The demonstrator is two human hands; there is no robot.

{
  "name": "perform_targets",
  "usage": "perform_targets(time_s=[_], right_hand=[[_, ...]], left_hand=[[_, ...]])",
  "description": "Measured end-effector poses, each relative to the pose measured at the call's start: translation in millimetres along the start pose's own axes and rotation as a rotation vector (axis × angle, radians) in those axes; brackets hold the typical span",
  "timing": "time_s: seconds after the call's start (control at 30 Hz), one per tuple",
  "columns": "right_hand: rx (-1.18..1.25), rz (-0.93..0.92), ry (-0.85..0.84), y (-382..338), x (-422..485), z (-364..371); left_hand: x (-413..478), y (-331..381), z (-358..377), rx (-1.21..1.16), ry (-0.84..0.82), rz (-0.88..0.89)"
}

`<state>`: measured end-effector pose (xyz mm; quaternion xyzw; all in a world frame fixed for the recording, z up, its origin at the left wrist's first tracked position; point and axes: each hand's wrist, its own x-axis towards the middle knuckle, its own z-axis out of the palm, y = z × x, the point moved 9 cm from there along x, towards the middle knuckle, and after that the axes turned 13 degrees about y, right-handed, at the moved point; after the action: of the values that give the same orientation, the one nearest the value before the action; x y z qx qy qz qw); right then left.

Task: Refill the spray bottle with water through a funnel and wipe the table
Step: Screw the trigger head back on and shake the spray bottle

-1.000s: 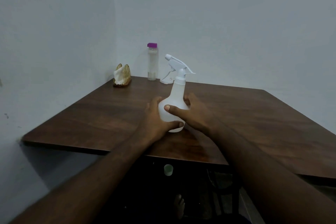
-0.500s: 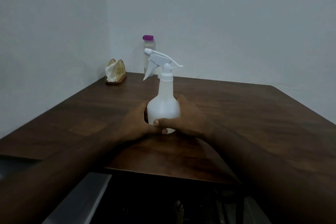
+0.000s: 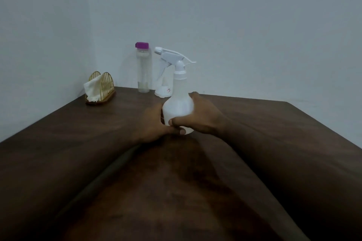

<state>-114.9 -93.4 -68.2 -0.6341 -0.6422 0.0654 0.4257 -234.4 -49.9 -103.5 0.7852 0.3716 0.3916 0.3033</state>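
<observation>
A white spray bottle (image 3: 177, 101) stands upright on the dark wooden table (image 3: 264, 123), its trigger head pointing left. My left hand (image 3: 151, 123) wraps its lower left side and my right hand (image 3: 199, 115) grips its right side, thumb across the front. Behind it, by the wall, a clear water bottle (image 3: 144, 68) with a purple cap stands upright. A white funnel (image 3: 163, 90) sits mouth down just right of that bottle, partly hidden by the spray bottle.
A gold wire napkin holder (image 3: 100, 89) with white tissue stands at the back left corner of the table. Pale walls close off the far and left sides. The table's right edge runs diagonally at the right.
The view has moved closer and lower over the table. The spray bottle stays held in both hands, now nearer the water bottle and funnel.
</observation>
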Motion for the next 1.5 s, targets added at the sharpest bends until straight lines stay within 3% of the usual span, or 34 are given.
perform_targets(time_s=[0.3,0.5,0.83,1.13,1.5], right_hand=[[-0.083,0.106,0.087,87,135,0],[0.0,0.144,0.119,133,185,10],[0.077,0.196,0.154,186,214,26],[0.119,0.117,0.067,180,209,32],[0.083,0.166,0.062,182,199,42]], left_hand=[[141,-45,42,0.077,0.102,-0.105],[195,-76,64,0.097,0.152,-0.213],[214,-93,77,0.193,0.3,-0.22],[211,-90,74,0.301,0.377,-0.191],[213,-95,77,0.261,0.397,-0.166]])
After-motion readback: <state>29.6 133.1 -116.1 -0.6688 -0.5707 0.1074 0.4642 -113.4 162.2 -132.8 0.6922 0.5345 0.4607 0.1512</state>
